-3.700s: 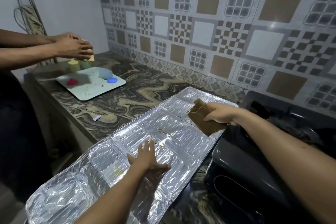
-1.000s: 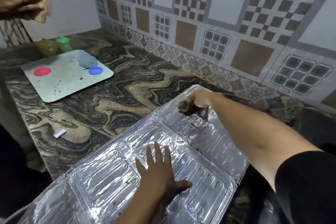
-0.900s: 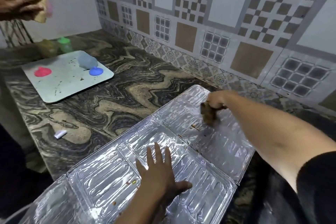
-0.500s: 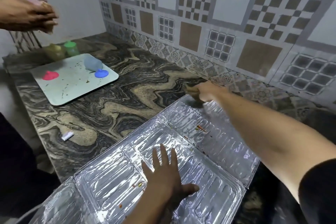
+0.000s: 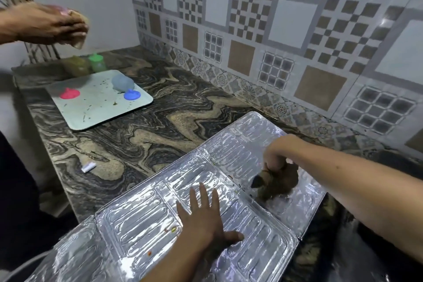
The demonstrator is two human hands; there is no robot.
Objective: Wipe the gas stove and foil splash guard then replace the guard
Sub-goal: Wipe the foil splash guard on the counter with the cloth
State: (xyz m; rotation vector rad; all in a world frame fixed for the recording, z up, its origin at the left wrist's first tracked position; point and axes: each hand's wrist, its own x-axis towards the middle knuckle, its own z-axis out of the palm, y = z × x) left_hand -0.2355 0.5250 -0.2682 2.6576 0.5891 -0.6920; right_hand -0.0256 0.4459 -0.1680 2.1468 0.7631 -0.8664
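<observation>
The foil splash guard [image 5: 142, 220] lies unfolded and flat on the marbled counter, silver and embossed, with small food specks on it. My left hand [image 5: 206, 220] presses flat on its middle panel, fingers spread. My right hand [image 5: 278, 152] grips a crumpled brown cloth [image 5: 278, 184] and holds it against the right-hand panel of the guard. The dark gas stove [image 5: 375, 256] shows only as a black edge at the lower right, mostly hidden by my right arm.
A pale tray [image 5: 98, 107] with pink and blue lids and a clear cup sits at the counter's far left, yellow and green containers behind it. Another person's hands [image 5: 52, 24] hover above it. A small white scrap [image 5: 88, 167] lies on the counter. Tiled wall behind.
My right hand has dragged the cloth from the guard's far corner back toward me across the right panel. My left hand has stayed pressed on the foil.
</observation>
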